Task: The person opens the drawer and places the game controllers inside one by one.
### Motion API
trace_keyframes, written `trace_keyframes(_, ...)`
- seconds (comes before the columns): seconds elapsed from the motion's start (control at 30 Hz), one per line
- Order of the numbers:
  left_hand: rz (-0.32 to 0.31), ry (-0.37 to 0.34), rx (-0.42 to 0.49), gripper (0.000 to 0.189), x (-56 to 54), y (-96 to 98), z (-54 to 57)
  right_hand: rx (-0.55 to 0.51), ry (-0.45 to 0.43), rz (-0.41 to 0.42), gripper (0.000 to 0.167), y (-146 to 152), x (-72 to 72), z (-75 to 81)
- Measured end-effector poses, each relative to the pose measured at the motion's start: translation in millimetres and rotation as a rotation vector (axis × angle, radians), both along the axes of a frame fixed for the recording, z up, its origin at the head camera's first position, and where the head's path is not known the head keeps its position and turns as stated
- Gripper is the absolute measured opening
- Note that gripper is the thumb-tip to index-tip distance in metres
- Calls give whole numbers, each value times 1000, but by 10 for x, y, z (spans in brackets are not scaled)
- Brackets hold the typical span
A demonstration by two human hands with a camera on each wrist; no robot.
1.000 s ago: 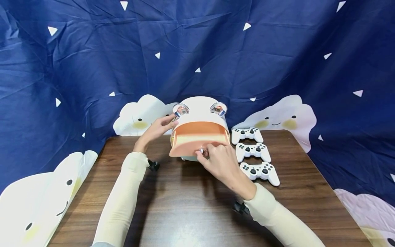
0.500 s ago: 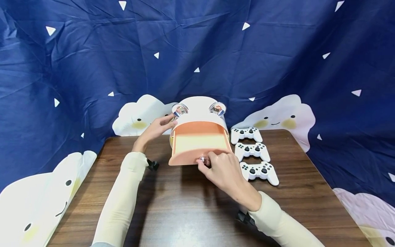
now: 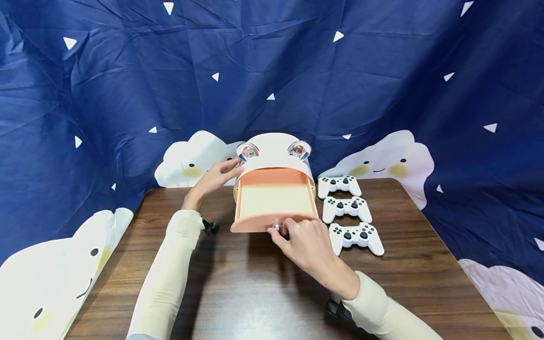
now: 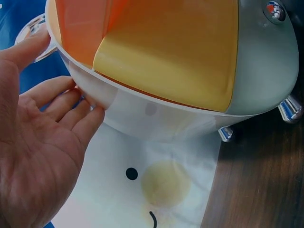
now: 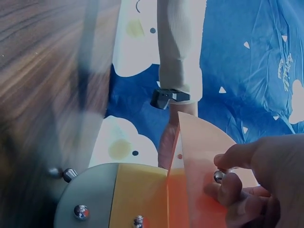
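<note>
A small rounded white drawer cabinet (image 3: 275, 150) with two round mirrored eye shapes on top stands at the back of the table. Its top peach drawer (image 3: 250, 224) is pulled well out, showing a pale yellow inside floor. My right hand (image 3: 310, 243) pinches the round silver knob (image 3: 277, 227) on that drawer's front between thumb and fingers. At the cabinet's left side, my left hand (image 3: 216, 177) touches the white shell with extended fingers. Beneath the peach drawer, a yellow drawer front (image 4: 171, 52) and a grey-green one (image 4: 266, 61) are flush with the cabinet.
Three white game controllers (image 3: 342, 185) lie in a column on the brown wooden table (image 3: 238, 293), just right of the cabinet. The nearest controller (image 3: 356, 236) is close to my right hand. Behind the table hangs a blue cloth (image 3: 272, 61) with white shapes and smiling clouds.
My right hand has drawn the peach drawer toward me by its knob, so more of its inside floor shows. My left hand has stayed at the cabinet's side.
</note>
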State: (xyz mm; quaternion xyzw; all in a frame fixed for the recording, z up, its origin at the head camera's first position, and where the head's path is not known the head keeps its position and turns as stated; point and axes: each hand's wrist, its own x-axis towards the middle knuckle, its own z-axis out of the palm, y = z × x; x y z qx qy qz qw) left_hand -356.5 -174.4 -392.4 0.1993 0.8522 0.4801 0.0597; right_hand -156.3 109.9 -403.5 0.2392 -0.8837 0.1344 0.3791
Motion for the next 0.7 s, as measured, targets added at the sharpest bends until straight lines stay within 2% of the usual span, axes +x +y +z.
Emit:
trace_keyframes(0.43, -18, -18, 15, 76, 10, -13, -19, 2, -30, -5, 44, 4, 26, -73)
trace_keyframes(0.7, -14, -26, 10, 77, 15, -11, -14, 9, -30, -1, 37, 37, 54, -95)
